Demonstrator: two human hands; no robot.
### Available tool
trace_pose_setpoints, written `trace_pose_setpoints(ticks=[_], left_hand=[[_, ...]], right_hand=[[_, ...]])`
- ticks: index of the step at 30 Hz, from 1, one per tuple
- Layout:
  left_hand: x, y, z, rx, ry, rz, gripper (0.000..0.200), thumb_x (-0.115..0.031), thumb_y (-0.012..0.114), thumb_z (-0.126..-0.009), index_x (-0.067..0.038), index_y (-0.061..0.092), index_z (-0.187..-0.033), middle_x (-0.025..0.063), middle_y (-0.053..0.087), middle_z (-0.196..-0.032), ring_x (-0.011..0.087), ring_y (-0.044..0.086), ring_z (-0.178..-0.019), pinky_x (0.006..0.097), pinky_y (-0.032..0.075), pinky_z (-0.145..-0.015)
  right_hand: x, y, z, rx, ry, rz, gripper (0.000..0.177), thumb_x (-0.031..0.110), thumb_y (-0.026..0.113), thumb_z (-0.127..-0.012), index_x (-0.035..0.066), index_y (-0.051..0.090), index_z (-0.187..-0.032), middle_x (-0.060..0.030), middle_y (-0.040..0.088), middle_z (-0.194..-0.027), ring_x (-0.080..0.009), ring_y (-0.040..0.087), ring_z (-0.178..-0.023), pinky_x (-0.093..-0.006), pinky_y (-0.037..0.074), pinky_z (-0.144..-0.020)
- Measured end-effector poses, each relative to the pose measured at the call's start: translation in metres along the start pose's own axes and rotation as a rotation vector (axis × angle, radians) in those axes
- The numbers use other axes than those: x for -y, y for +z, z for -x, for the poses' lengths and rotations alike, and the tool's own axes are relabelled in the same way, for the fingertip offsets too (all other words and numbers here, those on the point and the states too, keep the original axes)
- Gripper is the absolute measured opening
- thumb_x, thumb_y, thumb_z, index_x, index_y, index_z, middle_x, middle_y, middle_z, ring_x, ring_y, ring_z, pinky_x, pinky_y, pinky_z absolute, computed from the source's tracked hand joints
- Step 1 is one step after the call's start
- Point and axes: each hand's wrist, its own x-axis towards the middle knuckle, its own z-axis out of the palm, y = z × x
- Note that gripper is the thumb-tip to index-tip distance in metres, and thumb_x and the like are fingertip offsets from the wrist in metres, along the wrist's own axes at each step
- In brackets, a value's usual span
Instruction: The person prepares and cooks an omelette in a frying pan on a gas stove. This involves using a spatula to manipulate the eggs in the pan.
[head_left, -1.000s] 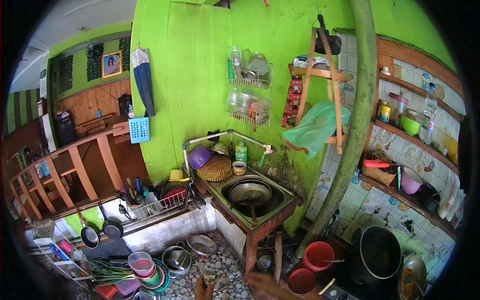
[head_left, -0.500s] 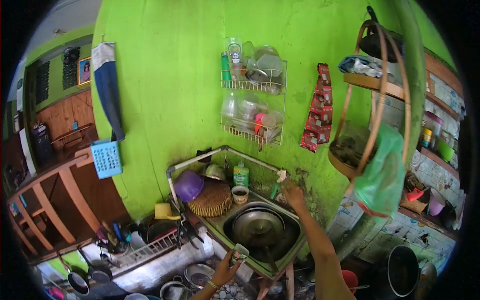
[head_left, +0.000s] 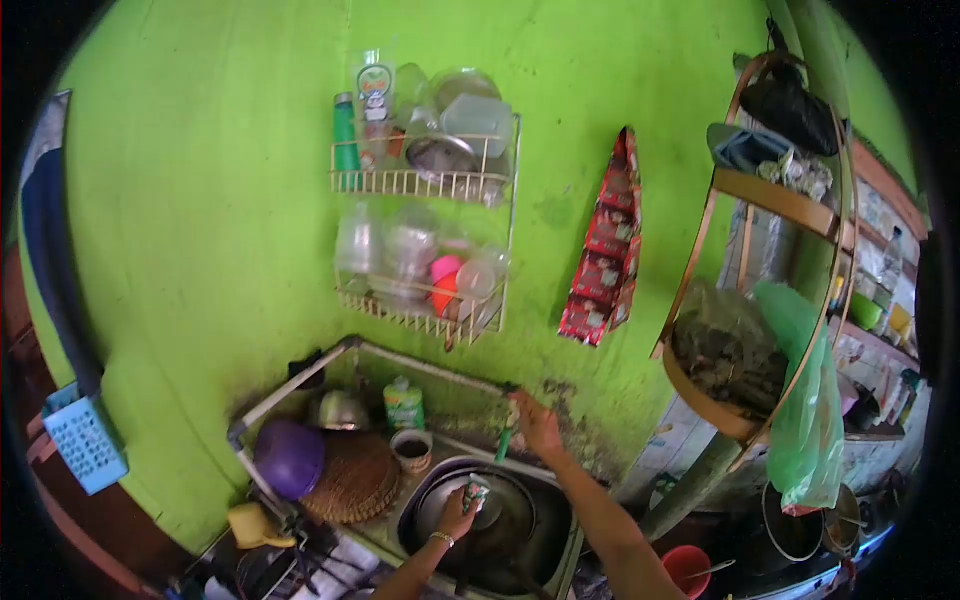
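Note:
Over the sink point(head_left: 572, 545), my left hand point(head_left: 457, 517) is closed around a small white cup point(head_left: 477, 490) with a green and red pattern. A wide metal pan point(head_left: 520, 503) lies in the basin beneath it. My right hand point(head_left: 540, 428) reaches to the end of the pale pipe along the wall, its fingers closed at the tap, partly hiding it. From there a green spout point(head_left: 504, 442) points down toward the basin. On the sink's left ledge stand a tub of dark contents point(head_left: 411, 450) and a green-labelled bottle point(head_left: 404, 404).
A purple bowl point(head_left: 288, 458) and a brown woven basket point(head_left: 350, 482) sit left of the sink. A wire rack point(head_left: 425, 182) of cups hangs above. Red sachets point(head_left: 603, 250) hang on the wall; a cane shelf point(head_left: 775, 203) with a green bag point(head_left: 808, 400) stands right.
My left hand has carried the cup up and over the basin from near its front edge. My right hand stays at the tap. The view has turned right and come closer to the wall.

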Motion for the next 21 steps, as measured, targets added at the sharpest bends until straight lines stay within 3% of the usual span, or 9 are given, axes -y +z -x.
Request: trace_pose_setpoints(ticks=[2,4,7,9,10,13,17,19,21], left_hand=[[0.021,0.016,-0.014,-0.07,0.108,-0.005,0.036,-0.025,0.053,-0.081,0.0,0.048,-0.107,0.0206,0.053,-0.102,0.0368,0.049,-0.096,0.0415,0.038,-0.084],[0.028,0.019,-0.031,-0.001,0.134,0.019,0.037,-0.025,0.053,-0.081,-0.001,0.048,-0.107,0.0204,0.053,-0.102,0.0367,0.049,-0.097,0.0416,0.038,-0.084],[0.039,0.032,-0.04,0.07,0.124,-0.01,0.037,-0.028,0.053,-0.081,-0.003,0.048,-0.108,0.0193,0.052,-0.104,0.0364,0.049,-0.098,0.0415,0.037,-0.086],[0.056,0.051,-0.048,-0.063,0.148,-0.108,0.036,-0.029,0.052,-0.083,-0.004,0.048,-0.108,0.0185,0.052,-0.105,0.0357,0.048,-0.099,0.0414,0.037,-0.086],[0.037,0.035,-0.051,0.135,0.097,-0.023,0.038,-0.031,0.049,-0.084,-0.004,0.047,-0.111,0.0188,0.051,-0.108,0.0342,0.048,-0.101,0.0401,0.038,-0.086],[0.015,0.023,-0.051,0.288,0.048,0.018,0.043,-0.036,0.047,-0.086,-0.006,0.044,-0.116,0.0163,0.05,-0.11,0.0294,0.05,-0.098,0.0403,0.041,-0.082],[0.021,0.031,-0.042,0.155,0.232,0.136,0.039,-0.034,0.049,-0.085,-0.005,0.046,-0.111,0.014,0.053,-0.103,0.0259,0.054,-0.09,0.0378,0.044,-0.074],[0.03,0.03,-0.043,0.17,-0.072,0.178,0.039,-0.035,0.05,-0.085,-0.004,0.047,-0.11,0.0124,0.055,-0.1,0.0242,0.054,-0.089,0.0358,0.045,-0.071],[0.029,0.031,-0.042,0.157,-0.037,0.244,0.038,-0.034,0.051,-0.084,-0.005,0.048,-0.108,0.0127,0.056,-0.097,0.0265,0.055,-0.087,0.0358,0.044,-0.072]], right_hand=[[0.011,-0.005,-0.001,-0.003,0.028,-0.026,0.021,0.009,0.044,-0.088,0.005,0.056,-0.105,-0.0164,0.061,-0.085,-0.0182,0.05,-0.045,-0.03,0.04,-0.046],[0.017,-0.007,-0.002,0.02,0.095,-0.085,0.021,0.01,0.045,-0.088,0.006,0.057,-0.105,-0.017,0.06,-0.1,-0.0153,0.051,-0.047,-0.0296,0.042,-0.048],[0.015,-0.005,-0.003,0.046,0.128,-0.073,0.02,0.009,0.045,-0.088,0.007,0.057,-0.105,-0.0168,0.058,-0.107,-0.015,0.052,-0.049,-0.0288,0.043,-0.05],[0.012,-0.002,-0.003,0.021,0.118,-0.076,0.021,0.009,0.045,-0.088,0.007,0.057,-0.105,-0.0171,0.058,-0.107,-0.0149,0.052,-0.049,-0.0286,0.044,-0.051],[0.012,-0.001,-0.002,0.0,0.101,-0.082,0.021,0.008,0.045,-0.088,0.007,0.056,-0.106,-0.0173,0.057,-0.107,-0.0148,0.052,-0.049,-0.0283,0.044,-0.051],[0.017,-0.002,-0.002,-0.014,0.073,-0.099,0.023,0.004,0.045,-0.087,0.009,0.054,-0.108,-0.016,0.054,-0.114,-0.0142,0.05,-0.043,-0.0258,0.04,-0.043],[0.022,-0.007,-0.003,0.014,0.14,-0.07,0.021,0.007,0.045,-0.088,0.007,0.055,-0.106,-0.0168,0.058,-0.107,-0.0174,0.059,-0.057,-0.0278,0.045,-0.054],[0.032,-0.011,-0.004,0.062,0.229,-0.112,0.021,0.007,0.045,-0.088,0.007,0.055,-0.105,-0.0168,0.057,-0.108,-0.0182,0.06,-0.058,-0.0275,0.045,-0.054],[0.021,-0.001,0.003,0.011,0.161,-0.104,0.02,0.007,0.044,-0.088,0.007,0.055,-0.105,-0.0167,0.057,-0.108,-0.0177,0.058,-0.055,-0.0275,0.045,-0.053]])
